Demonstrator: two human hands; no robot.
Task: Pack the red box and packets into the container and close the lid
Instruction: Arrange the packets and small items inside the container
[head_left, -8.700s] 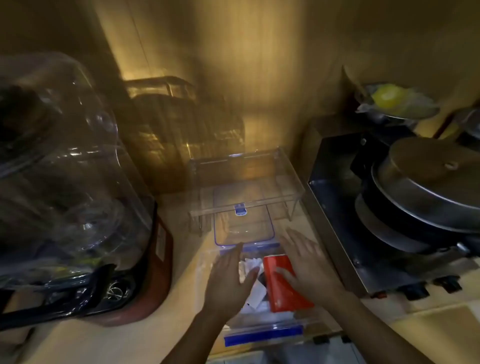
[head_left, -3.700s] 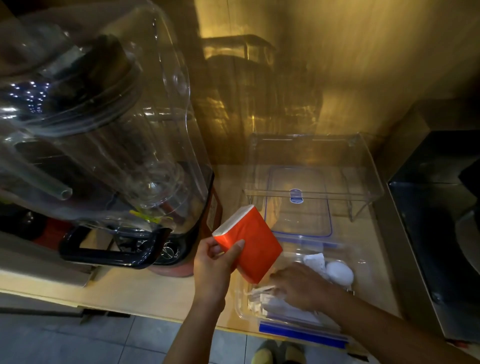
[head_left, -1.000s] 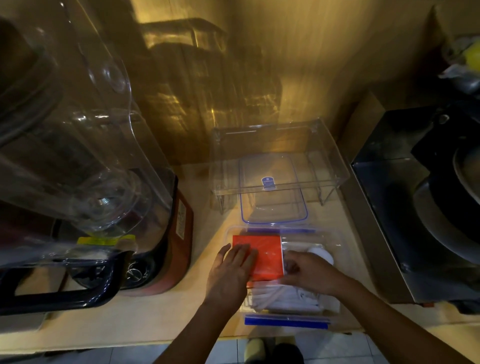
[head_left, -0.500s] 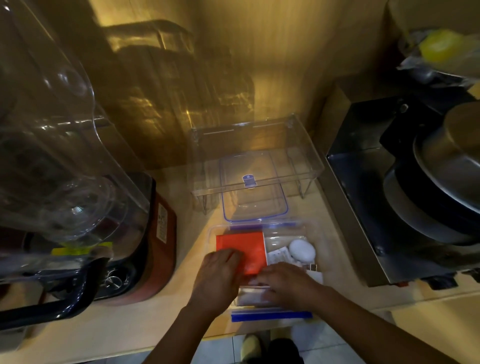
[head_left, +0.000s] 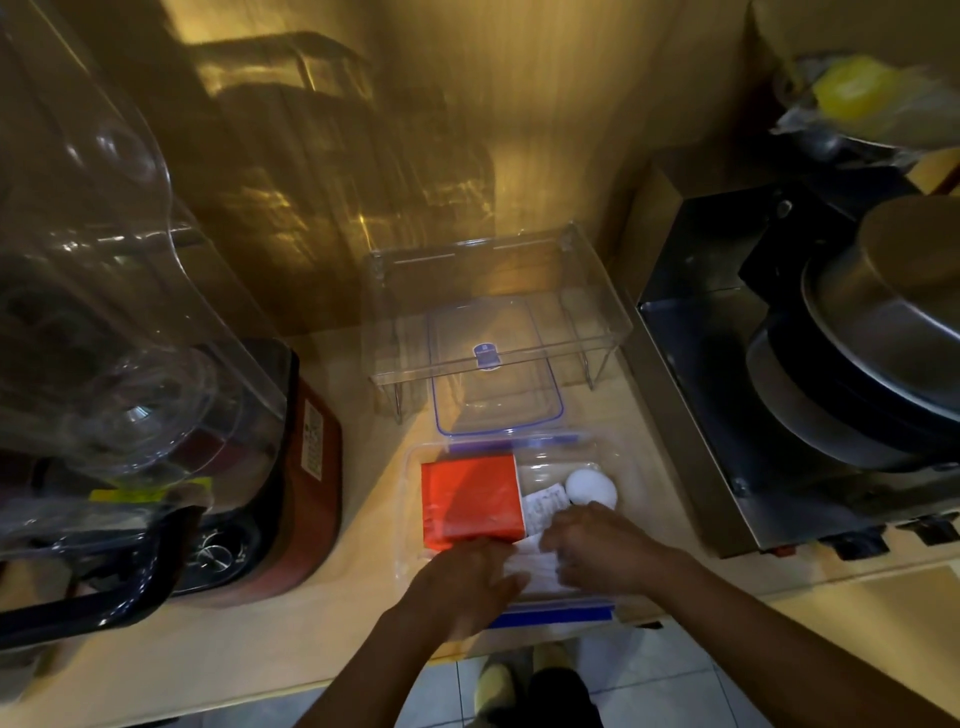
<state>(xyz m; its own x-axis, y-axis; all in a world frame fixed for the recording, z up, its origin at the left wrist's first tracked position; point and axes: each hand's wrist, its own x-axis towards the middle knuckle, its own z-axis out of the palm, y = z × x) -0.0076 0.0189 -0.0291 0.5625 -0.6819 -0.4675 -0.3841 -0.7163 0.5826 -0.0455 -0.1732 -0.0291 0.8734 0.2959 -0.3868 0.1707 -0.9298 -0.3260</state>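
A clear container with blue clips sits at the counter's front edge. The red box lies flat in its left half. White packets and a white rounded object lie in the right half. My left hand rests at the near end of the container, fingers on the packets just below the red box. My right hand presses on the white packets beside it. The clear lid with a blue rim lies behind the container, partly under an acrylic stand.
A clear acrylic stand stands against the back wall. A large blender with a red base fills the left. A metal stove with stacked pans is on the right. The counter edge runs just below my hands.
The red box, held up in my left hand earlier, now lies flat in the container. My left hand slid off it toward the near end; both hands now rest on the packets.
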